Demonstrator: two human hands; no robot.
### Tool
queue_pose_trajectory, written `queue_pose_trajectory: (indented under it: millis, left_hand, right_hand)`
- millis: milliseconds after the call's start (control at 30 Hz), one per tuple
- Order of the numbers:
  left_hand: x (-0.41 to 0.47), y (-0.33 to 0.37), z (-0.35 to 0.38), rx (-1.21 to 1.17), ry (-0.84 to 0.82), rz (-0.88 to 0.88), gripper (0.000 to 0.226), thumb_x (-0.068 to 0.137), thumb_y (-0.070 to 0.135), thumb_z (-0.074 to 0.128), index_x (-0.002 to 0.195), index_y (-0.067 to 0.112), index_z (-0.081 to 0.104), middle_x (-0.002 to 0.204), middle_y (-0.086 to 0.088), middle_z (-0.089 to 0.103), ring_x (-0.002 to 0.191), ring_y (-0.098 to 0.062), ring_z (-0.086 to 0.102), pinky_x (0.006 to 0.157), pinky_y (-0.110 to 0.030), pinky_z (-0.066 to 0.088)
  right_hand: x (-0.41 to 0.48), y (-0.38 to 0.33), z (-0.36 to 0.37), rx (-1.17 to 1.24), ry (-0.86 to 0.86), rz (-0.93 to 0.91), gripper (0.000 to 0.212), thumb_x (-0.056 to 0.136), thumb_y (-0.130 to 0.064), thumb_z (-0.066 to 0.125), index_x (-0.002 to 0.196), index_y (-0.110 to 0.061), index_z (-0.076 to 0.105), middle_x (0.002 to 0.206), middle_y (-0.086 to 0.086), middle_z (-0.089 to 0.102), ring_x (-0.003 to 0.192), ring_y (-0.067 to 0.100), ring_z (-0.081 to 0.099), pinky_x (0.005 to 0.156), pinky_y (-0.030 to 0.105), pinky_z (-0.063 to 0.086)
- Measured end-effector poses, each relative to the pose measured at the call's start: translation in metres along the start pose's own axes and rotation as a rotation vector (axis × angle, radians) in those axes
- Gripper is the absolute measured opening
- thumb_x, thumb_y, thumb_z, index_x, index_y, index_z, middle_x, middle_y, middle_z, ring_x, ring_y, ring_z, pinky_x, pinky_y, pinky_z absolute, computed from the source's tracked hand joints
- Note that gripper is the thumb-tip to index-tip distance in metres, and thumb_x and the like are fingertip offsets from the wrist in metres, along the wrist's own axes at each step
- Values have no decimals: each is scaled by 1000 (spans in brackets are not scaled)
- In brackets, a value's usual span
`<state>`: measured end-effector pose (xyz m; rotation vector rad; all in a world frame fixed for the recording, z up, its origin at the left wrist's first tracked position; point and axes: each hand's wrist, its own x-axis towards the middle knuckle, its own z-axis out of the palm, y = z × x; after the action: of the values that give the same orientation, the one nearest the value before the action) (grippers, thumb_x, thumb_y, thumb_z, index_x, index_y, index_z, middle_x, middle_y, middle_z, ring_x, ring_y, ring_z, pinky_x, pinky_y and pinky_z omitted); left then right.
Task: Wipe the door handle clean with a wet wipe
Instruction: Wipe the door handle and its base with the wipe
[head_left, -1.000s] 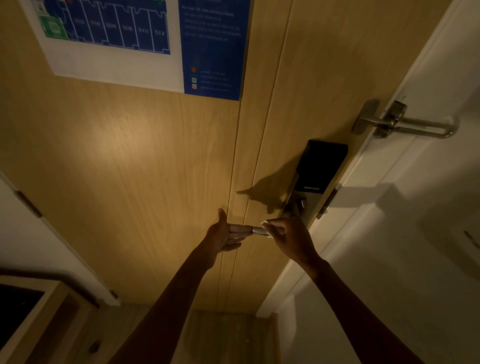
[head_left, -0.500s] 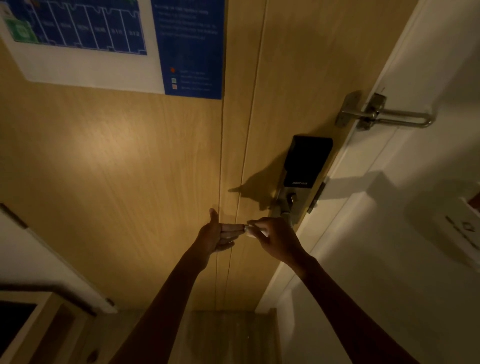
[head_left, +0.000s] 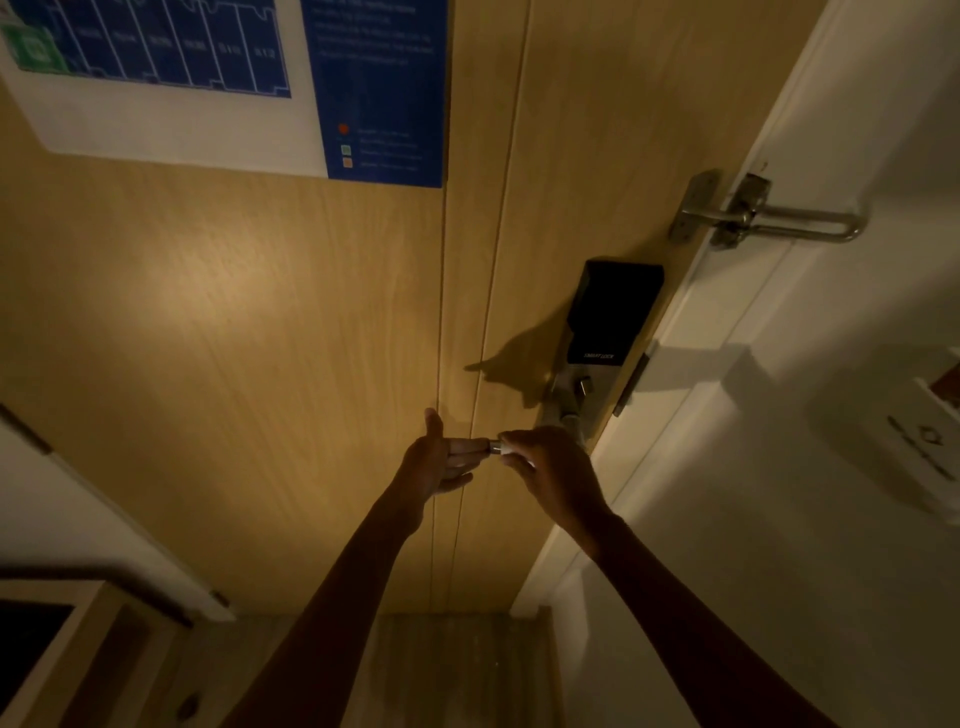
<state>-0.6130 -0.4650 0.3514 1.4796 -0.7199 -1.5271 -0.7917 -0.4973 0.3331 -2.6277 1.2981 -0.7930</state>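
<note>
"SMART LOCK" is printed in small pale letters at the lower edge of the black lock panel (head_left: 615, 312); no other text on the lock can be read. On the blue evacuation notice (head_left: 228, 78) at the top left, room numbers "510" and "512" are just legible, the rest is blurred.

Count: one wooden door (head_left: 260, 338), one lock panel, one door handle (head_left: 493, 448), one metal swing-bar guard (head_left: 769, 218) bridging door and white frame (head_left: 727, 364), two hands.

The handle is a metal lever below the lock panel, with its long axis roughly horizontal and its free end pointing left, away from the door edge. Only a short bare stub of that end is seen, between the two hands.

The right hand (head_left: 556, 467) is curled over the lever, fingers closed round it (a pale bit of wet wipe (head_left: 511, 453) shows at the fingertips, mostly hidden under the hand).

The left hand (head_left: 436, 462) is held flat and open just left of the lever tip, fingers (head_left: 470, 448) straight and together, thumb raised and apart; fingertips are at the handle's end, though contact cannot be confirmed in the dim light.

A wall card holder (head_left: 914, 441) is seen at the right.
</note>
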Motion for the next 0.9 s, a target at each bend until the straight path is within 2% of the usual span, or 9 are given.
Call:
queue_pose_trajectory:
  millis: [133,267,400,500,633,700,800,900]
  left_hand:
    - [-4,5,-1,2,-27,-24,82,97,57,9,103,5,72,105,-11,73,102,-19,66,85,-28,52]
    - [-3,8,2,-8,-21,-31,81,97,57,10,102,5,72,106,-14,72,101,-21,66,85,-28,52]
    - [-5,7,3,-14,-9,-25,82,96,58,10,102,4,71,105,-15,71,99,-22,66,80,-27,53]
    - [-4,8,3,-16,-12,-36,85,94,62,10,98,4,72,105,-16,72,101,-23,66,83,-29,53]
    - [-1,8,5,-32,-11,-44,87,93,63,10,100,2,71,106,-17,71,102,-23,65,88,-30,52]
    - [-1,8,5,-41,-10,-44,88,93,63,10,103,1,70,106,-17,70,100,-24,65,87,-30,52]
    - [0,7,5,-59,0,-56,88,92,65,9,99,1,70,106,-19,69,98,-25,65,85,-29,52]
    - [-1,7,5,-52,-11,-59,91,91,66,8,101,0,70,104,-18,69,101,-26,65,84,-29,52]
  right_hand:
    - [-7,10,-9,-43,-28,-1,26,87,-19,68,113,-18,67,101,-2,73,97,11,66,87,23,51]
    - [-14,24,-22,-96,5,57,23,85,-21,71,108,-21,70,101,-3,73,97,9,66,85,15,44]
    - [-7,-1,1,-62,29,8,28,84,-15,72,111,-15,67,99,1,73,96,14,67,83,27,55]
    - [-16,16,-13,-115,18,-33,31,82,-12,74,111,-16,67,103,3,72,98,16,67,83,29,57]
    - [-28,40,-21,-43,116,91,27,83,-17,74,109,-17,68,120,2,62,114,11,55,89,16,48]
    - [-22,30,-5,-140,148,26,29,82,-19,75,110,-17,66,112,4,63,109,14,53,83,18,50]
    - [-13,10,7,-155,156,-48,30,81,-22,76,109,-17,67,96,3,66,99,18,55,75,26,54]
    - [-17,15,-4,-186,152,-46,32,78,-23,78,108,-18,69,96,3,68,99,19,56,74,26,53]
